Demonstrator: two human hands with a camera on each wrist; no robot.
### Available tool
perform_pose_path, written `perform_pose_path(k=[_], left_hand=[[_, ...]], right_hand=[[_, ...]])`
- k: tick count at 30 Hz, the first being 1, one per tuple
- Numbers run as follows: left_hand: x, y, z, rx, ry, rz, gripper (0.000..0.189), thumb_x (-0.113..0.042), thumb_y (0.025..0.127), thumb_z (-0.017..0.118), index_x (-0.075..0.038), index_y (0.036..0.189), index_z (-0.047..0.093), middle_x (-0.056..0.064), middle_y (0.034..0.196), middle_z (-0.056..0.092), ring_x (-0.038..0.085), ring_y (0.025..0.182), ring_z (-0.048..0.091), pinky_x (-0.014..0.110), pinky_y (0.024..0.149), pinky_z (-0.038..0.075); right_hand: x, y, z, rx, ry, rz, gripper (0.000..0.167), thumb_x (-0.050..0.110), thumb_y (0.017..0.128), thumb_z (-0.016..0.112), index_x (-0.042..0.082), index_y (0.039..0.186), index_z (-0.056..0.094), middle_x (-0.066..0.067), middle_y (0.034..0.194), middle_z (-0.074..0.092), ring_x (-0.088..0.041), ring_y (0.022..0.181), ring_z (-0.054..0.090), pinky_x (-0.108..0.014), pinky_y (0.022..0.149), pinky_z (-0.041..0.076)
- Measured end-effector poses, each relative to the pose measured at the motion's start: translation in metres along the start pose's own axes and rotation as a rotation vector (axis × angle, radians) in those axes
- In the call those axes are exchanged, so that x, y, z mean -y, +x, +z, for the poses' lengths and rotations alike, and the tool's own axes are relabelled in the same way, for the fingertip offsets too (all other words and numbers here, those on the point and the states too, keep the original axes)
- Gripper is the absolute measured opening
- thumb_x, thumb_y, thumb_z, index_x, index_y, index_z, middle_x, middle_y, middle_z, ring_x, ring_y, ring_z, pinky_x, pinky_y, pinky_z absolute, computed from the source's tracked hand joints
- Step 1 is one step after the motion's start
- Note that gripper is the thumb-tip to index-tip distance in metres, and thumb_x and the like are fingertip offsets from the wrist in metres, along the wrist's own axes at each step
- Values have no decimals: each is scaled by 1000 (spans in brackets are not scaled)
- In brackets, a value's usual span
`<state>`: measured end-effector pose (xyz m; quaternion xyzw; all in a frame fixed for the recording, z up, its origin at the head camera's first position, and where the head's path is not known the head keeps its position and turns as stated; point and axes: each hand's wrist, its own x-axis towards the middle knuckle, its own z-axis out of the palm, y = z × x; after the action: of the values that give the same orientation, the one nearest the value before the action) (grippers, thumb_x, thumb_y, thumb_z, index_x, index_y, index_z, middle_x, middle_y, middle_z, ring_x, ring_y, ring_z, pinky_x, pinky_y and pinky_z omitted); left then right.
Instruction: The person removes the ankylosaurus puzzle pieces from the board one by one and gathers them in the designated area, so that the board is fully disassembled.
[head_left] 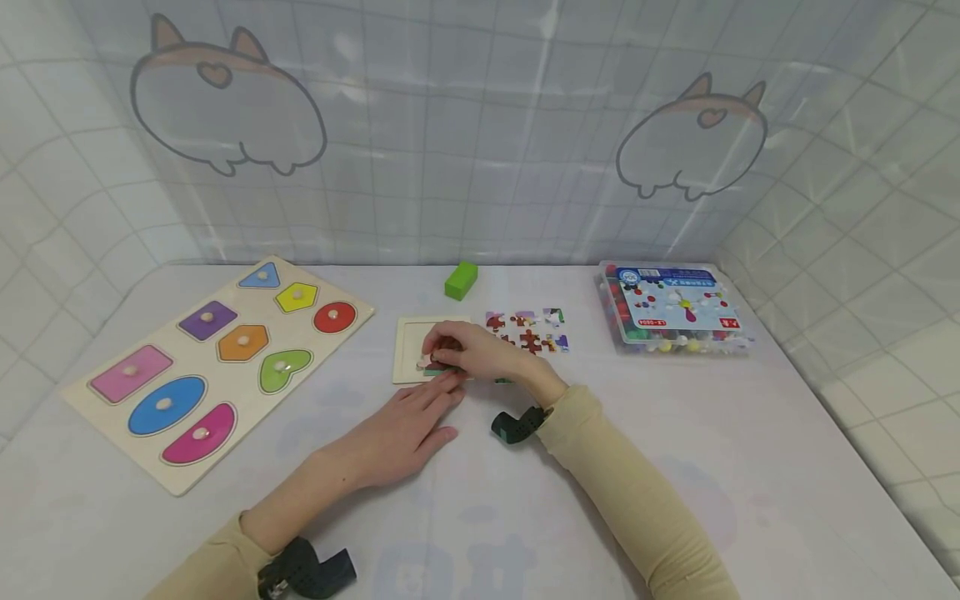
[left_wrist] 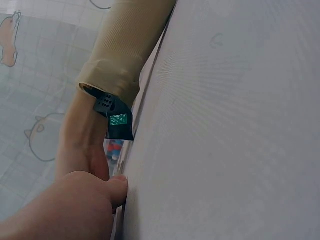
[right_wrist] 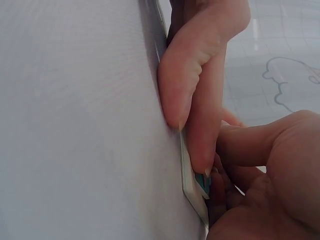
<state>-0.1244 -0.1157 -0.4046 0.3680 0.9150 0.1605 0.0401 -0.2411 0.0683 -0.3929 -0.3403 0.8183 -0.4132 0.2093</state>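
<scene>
A shallow, light wooden puzzle tray lies in the middle of the table, with a few jigsaw pieces in its lower right part. My right hand is over it, fingers bent down and pinching a brown puzzle piece, mostly hidden by the fingers. The left hand lies palm down with extended fingers, the fingertips at the tray's near edge beside the right hand. From the right wrist, a teal-edged piece shows at the fingertips above the tray's rim. The left wrist view shows mainly the left thumb and right forearm.
Loose jigsaw pieces lie right of the tray. A green block stands behind it. On the left is a wooden shape board with knobbed shapes. A clear plastic box of colored parts sits at the back right.
</scene>
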Motion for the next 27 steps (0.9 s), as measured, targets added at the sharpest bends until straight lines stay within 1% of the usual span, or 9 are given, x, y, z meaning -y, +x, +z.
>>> perform_pose_path(k=[5,12,19,27], left_hand=[[0,0,0,-11,13,11,60,-37,105,47,-5,154,35,5,167,19,24,153,21,52,119,30],[0,0,1,-14,18,10,60,-38,105,47,-5,154,35,5,167,20,24,153,21,51,119,30],[1,0,1,-8,9,5,61,-38,105,46,-5,155,34,5,167,19,25,152,25,52,119,30],[2,1,1,-5,14,4,62,-39,105,48,-6,155,34,5,167,18,24,153,21,52,119,30]], right_hand=[[-1,1,0,1,16,-8,12,9,103,53,10,111,62,-3,101,62,-13,86,56,-21,76,48],[-1,0,0,-3,0,4,20,11,103,55,10,120,65,-2,102,63,-12,85,54,-20,75,46],[-1,0,0,5,-18,2,14,14,102,57,11,114,65,-1,102,62,-13,85,54,-22,74,46],[-1,1,0,4,-9,-13,11,11,102,57,11,111,63,-2,97,61,-14,87,55,-21,75,47]])
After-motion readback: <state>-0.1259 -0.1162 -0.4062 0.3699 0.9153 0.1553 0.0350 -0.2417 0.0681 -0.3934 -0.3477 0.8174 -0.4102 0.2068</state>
